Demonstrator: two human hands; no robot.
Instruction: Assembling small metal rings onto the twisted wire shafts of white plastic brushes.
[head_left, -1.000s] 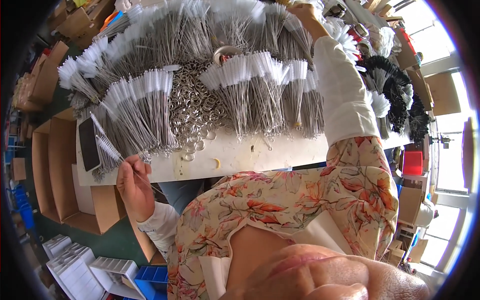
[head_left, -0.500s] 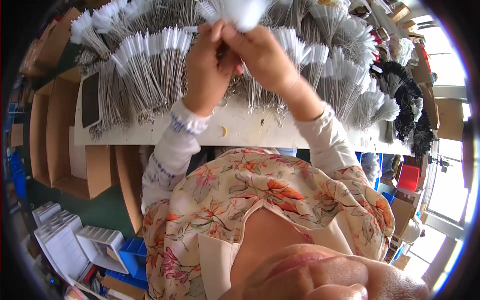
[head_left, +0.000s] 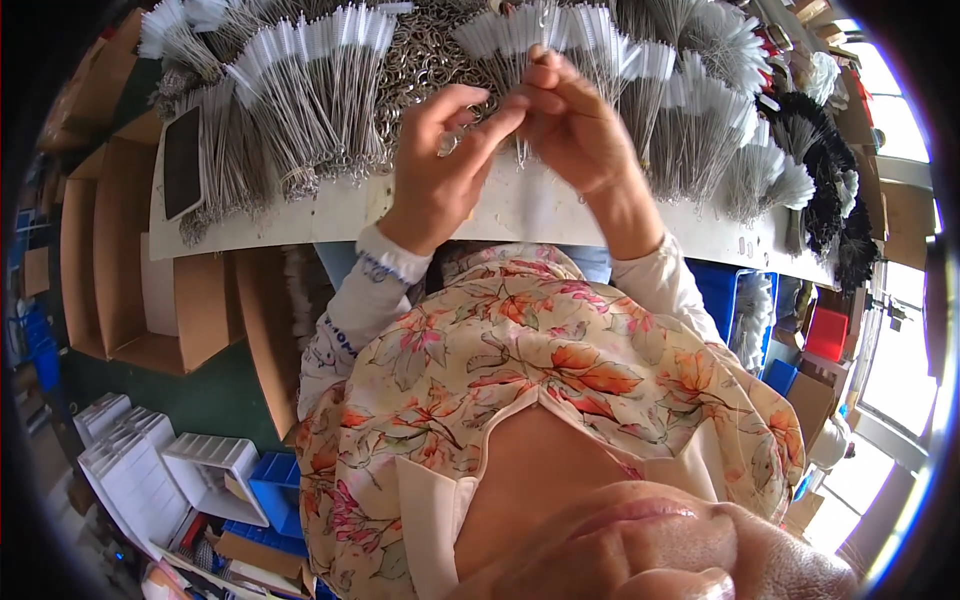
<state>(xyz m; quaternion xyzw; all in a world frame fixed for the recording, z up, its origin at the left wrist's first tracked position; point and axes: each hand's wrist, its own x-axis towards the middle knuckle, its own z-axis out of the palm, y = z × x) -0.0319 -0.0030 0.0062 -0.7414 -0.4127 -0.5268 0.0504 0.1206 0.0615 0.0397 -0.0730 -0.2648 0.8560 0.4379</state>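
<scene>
My right hand (head_left: pixel 585 130) is raised over the white table (head_left: pixel 345 215), thumb and fingers pinched on a thin wire-handled brush (head_left: pixel 541 18); much of it is hidden or blurred. Just left of it is my left hand (head_left: pixel 440 165), fingers apart, thumb and forefinger pointing toward the right hand and nothing visible between them. Behind my left hand spreads a heap of small metal rings (head_left: pixel 425 45). Bundles of white-bristled wire brushes (head_left: pixel 320 100) lie left of the heap, and more white brushes (head_left: pixel 690 140) lie to the right.
A dark flat phone-like slab (head_left: pixel 183 163) lies at the table's left end. Black brushes (head_left: pixel 815 200) are piled at its right end. Open cardboard boxes (head_left: pixel 125 270) stand left, above white crates (head_left: pixel 215 475). A blue bin (head_left: pixel 715 292) and a red box (head_left: pixel 826 334) are at right.
Both hands have come down toward me and separated from each other. The white bristle bunch held up at the top is out of sight, uncovering the ring heap.
</scene>
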